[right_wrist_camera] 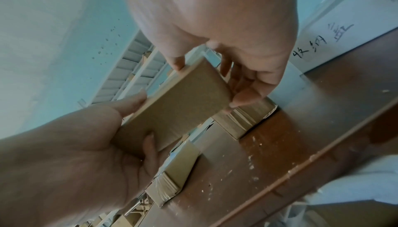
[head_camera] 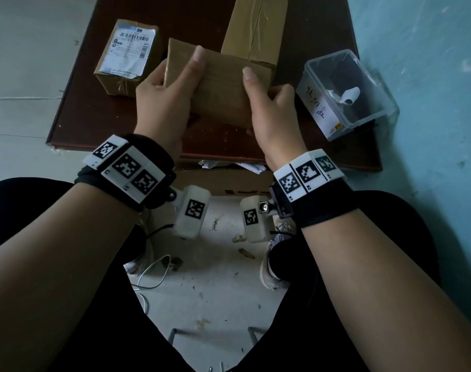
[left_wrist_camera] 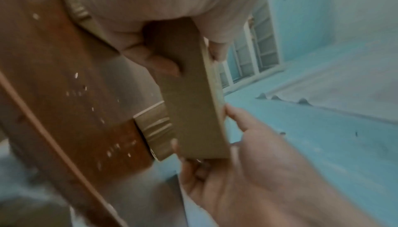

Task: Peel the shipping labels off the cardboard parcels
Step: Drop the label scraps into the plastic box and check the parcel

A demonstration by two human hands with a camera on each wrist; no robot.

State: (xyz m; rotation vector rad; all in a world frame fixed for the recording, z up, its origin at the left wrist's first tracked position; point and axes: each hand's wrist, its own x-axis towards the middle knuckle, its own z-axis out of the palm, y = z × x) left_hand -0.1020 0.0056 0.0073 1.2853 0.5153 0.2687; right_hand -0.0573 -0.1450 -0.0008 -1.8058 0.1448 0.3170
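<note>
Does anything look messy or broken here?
A little messy. Pale paper scraps speckle the brown table, and torn white paper pokes out below its front edge. The label on the left parcel looks wrinkled. Nothing looks broken.

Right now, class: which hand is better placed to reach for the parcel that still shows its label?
Left. The labelled parcel lies just beyond the left hand; the right hand grips the held parcel's far end.
</note>
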